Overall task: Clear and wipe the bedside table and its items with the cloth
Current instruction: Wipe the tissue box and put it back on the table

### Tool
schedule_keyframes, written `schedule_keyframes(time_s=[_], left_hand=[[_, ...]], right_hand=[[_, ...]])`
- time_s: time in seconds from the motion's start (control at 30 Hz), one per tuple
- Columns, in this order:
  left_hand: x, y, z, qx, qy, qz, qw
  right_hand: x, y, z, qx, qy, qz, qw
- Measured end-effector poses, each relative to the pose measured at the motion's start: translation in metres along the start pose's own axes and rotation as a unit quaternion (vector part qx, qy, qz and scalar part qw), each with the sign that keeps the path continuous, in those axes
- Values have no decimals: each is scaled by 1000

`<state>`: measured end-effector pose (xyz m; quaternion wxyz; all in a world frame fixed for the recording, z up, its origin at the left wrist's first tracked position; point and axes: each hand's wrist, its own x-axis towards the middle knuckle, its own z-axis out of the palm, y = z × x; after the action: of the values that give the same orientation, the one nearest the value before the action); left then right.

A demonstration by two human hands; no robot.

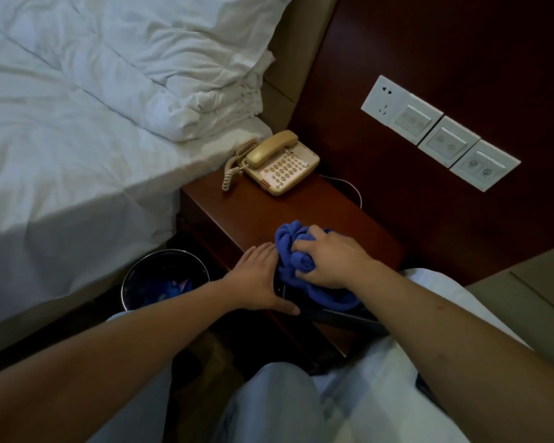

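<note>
a bed (77,123) with rumpled white linen fills the left; dark wood wall panel (461,43) carries white switch plates (442,132); dim light

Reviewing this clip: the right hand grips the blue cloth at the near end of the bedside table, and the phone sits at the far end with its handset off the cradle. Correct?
Not quite. In the head view the handset rests on the phone, not off it. The rest holds: the right hand grips the blue cloth at the bedside table's near end.

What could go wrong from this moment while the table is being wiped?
The dark flat item under the blue cloth lies at the bedside table front edge; a wipe may push it off. The telephone coiled cord hangs near the table's edge and may snag.
</note>
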<state>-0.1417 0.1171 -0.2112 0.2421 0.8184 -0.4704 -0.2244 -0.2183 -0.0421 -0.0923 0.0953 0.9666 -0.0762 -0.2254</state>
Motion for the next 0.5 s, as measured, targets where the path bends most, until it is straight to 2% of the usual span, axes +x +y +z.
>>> schedule_keyframes(time_s=[0.1, 0.27, 0.4, 0.5], left_hand=[[9, -2, 4, -28, -33, -1, 999], [14, -1, -1, -63, -36, -6, 997], [11, 5, -11, -80, -42, -7, 996], [10, 9, -15, -66, -46, -21, 997]], right_hand=[[18, 7, 7, 46, 19, 36, 998], [41, 11, 4, 116, 9, 107, 987], [19, -1, 13, 78, 37, 55, 995], [7, 18, 21, 78, 20, 41, 996]])
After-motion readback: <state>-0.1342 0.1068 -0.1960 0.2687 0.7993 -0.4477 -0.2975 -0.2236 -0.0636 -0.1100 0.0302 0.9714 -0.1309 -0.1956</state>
